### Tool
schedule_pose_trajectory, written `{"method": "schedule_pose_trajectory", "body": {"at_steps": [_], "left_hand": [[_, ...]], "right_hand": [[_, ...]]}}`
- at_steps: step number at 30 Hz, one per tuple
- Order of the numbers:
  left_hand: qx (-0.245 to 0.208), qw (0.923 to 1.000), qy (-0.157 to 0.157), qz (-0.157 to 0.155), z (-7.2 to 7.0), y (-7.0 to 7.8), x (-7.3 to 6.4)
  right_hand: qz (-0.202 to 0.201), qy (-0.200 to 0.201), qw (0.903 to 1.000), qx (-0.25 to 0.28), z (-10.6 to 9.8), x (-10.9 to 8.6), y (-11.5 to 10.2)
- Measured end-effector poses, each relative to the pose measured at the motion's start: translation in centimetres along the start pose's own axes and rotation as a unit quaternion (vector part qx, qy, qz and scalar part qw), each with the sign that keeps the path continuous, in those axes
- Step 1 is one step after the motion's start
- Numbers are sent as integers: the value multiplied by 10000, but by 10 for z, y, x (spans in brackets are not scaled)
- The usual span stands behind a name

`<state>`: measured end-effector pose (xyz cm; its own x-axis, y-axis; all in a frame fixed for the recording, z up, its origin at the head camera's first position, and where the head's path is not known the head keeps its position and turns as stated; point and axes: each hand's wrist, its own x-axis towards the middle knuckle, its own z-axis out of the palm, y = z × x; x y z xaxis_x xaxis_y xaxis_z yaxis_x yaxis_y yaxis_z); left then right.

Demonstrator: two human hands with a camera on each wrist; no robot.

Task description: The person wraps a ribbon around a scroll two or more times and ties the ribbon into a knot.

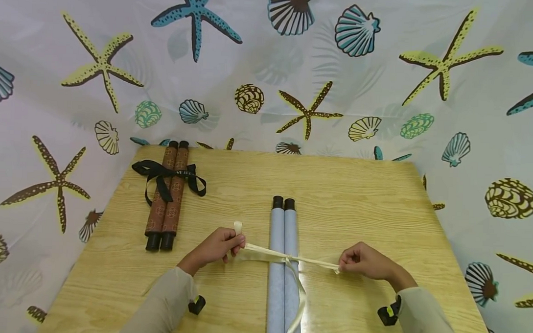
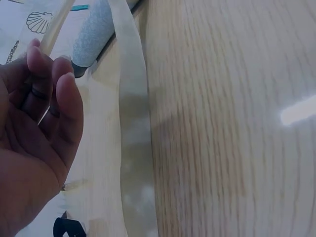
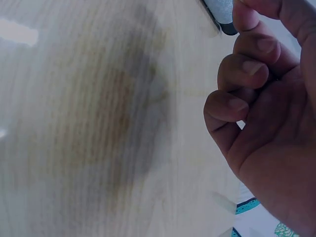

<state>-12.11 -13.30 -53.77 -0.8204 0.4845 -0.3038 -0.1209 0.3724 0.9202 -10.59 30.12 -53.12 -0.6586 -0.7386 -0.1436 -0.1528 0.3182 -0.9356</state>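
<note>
Two pale blue scrolls (image 1: pixel 276 284) with black end knobs lie side by side at the table's middle. A cream ribbon (image 1: pixel 309 260) is knotted over them, its loops drawn out to both sides. My left hand (image 1: pixel 219 245) pinches the left part between thumb and fingers, with a short loop standing above the fingertips. On the other side my right hand (image 1: pixel 366 262) pinches the right part. One ribbon tail hangs down over the right scroll; another strip (image 2: pixel 133 108) runs along the table in the left wrist view. The right wrist view shows curled right-hand fingers (image 3: pixel 242 69).
Two brown patterned scrolls (image 1: pixel 173 207), tied with a black lettered ribbon (image 1: pixel 162 175) in a bow, lie at the back left of the wooden table (image 1: pixel 358 199). A white cloth (image 1: pixel 253 48) printed with starfish and shells surrounds the table.
</note>
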Motion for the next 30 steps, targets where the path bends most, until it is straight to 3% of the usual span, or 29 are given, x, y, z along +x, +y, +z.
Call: {"method": "schedule_pose_trajectory", "body": {"at_steps": [4, 10, 16, 19, 23, 30], "left_hand": [[-72, 9997, 161, -146, 2, -3, 8], [-523, 9963, 500, -461, 4, -2, 19], [-688, 9888, 1142, -670, 2, 3, 31], [-538, 9856, 1391, -797, -1, 4, 36], [-225, 9835, 1494, -992, -3, 6, 42], [83, 9796, 1534, -1296, 2, 3, 35]], "right_hand": [[-36, -15, 9999, 107, 4, -2, 6], [94, 105, 9999, 29, 9, -1, 11], [338, 294, 9989, -102, 9, -5, 11], [272, 233, 9994, -3, 9, -6, 12], [28, -7, 9997, 255, 10, -6, 12], [-260, -290, 9976, 578, 12, -10, 14]]}}
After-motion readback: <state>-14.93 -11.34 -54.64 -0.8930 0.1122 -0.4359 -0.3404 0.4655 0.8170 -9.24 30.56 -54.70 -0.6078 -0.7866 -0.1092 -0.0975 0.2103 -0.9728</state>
